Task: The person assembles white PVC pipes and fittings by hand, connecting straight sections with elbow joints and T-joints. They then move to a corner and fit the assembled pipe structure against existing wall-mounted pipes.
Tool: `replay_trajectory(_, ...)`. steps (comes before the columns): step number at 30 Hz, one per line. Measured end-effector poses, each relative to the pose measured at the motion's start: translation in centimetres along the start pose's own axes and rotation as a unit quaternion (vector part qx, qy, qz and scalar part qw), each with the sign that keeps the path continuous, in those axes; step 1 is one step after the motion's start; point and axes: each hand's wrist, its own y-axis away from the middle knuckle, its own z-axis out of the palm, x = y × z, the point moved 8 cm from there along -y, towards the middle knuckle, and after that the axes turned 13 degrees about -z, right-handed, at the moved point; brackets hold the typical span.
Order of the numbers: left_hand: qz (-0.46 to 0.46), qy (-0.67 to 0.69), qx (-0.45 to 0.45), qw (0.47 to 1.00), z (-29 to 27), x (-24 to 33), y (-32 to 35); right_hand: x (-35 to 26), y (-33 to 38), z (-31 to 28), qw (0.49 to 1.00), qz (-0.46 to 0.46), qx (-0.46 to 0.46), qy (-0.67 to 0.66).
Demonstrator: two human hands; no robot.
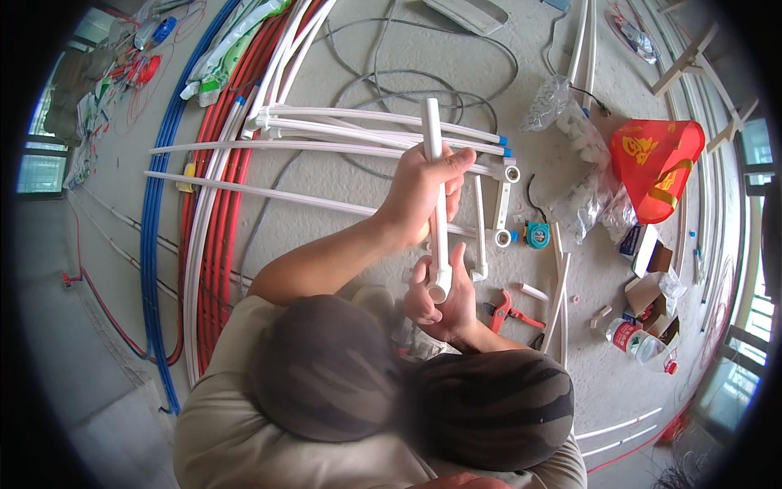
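A straight white plastic pipe point(432, 126) stands nearly upright in the picture, in front of my knees. My left hand point(410, 200) is wrapped round its middle, thumb across the front. At the pipe's lower end is a white fitting point(439, 291), cradled by the curled fingers and palm of my right hand point(458, 308). Just right of my hands lies a thin white pipe with an elbow point(480, 244). Beyond it, a white bar with two round sockets point(503, 205) joins long white pipes point(301, 196) on the floor. Red pipe cutters point(507, 312) rest beside my right knee.
Bundles of blue pipes point(155, 220) and red pipes point(230, 220) run along the left. A grey cable point(376, 77) loops ahead. To the right are a teal tape measure point(537, 235), a red bag point(658, 167), open boxes point(652, 297) and a plastic bottle point(639, 343).
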Motion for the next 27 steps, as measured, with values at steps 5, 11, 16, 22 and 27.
replay_trajectory(5, 0.0, 0.016, -0.047, 0.999, 0.2, -1.2, -0.2, 0.3, 0.3, -1.0, 0.994, -0.024, 0.092, 0.05)
replay_trajectory(11, 0.044, -0.001, -0.118, 0.992, 2.3, -1.1, 2.4, 0.1, 1.3, -1.1, 0.992, -0.05, 0.057, 0.105)
replay_trajectory(16, 0.068, -0.02, -0.11, 0.991, 2.1, -1.1, 3.0, 0.5, 1.3, -1.0, 0.998, 0.002, 0.002, 0.057)
replay_trajectory(22, 0.067, -0.125, 0.092, 0.986, -1.4, 1.0, 0.4, -1.3, -0.2, -0.2, 0.973, -0.074, 0.046, 0.215)
replay_trajectory(27, 0.03, -0.053, 0.029, 0.998, -2.3, -0.1, -0.9, -1.0, 0.2, -0.8, 0.945, -0.05, 0.055, 0.318)
